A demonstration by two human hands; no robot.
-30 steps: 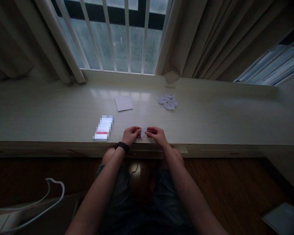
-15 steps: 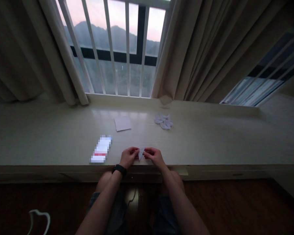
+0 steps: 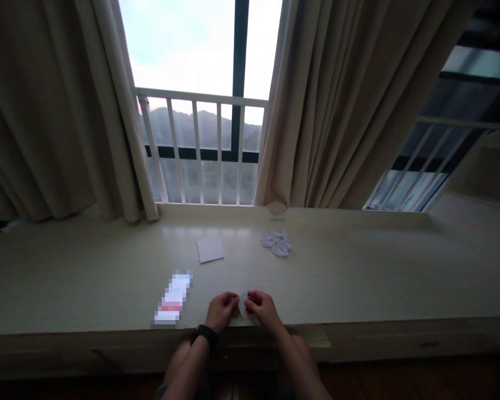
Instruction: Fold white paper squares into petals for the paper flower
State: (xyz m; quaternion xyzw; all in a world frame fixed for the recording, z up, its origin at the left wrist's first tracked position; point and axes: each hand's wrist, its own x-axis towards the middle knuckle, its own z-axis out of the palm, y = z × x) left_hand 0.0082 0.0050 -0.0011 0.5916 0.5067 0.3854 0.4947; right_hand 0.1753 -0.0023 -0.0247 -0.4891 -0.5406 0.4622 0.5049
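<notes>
Between my two hands, just above the table's front edge, is a small folded piece of white paper (image 3: 242,304). My left hand (image 3: 221,310), with a dark band on its wrist, pinches the paper's left side. On the right side my right hand (image 3: 264,309) grips it with thumb and fingers. The fingers cover much of the paper, so its exact folds cannot be made out. Farther back lie a square stack of white paper (image 3: 210,249) and a cluster of folded white paper pieces (image 3: 277,243).
A phone-shaped bright screen (image 3: 173,298), blurred out, lies left of my hands on the pale table (image 3: 358,272). Beige curtains (image 3: 316,111) hang at the back edge beside a barred window (image 3: 208,150). My legs are under the table edge.
The view has tilted upward, so the table and hands appear lower and more window shows. The folded paper has turned a little between my fingers; both hands still hold it.
</notes>
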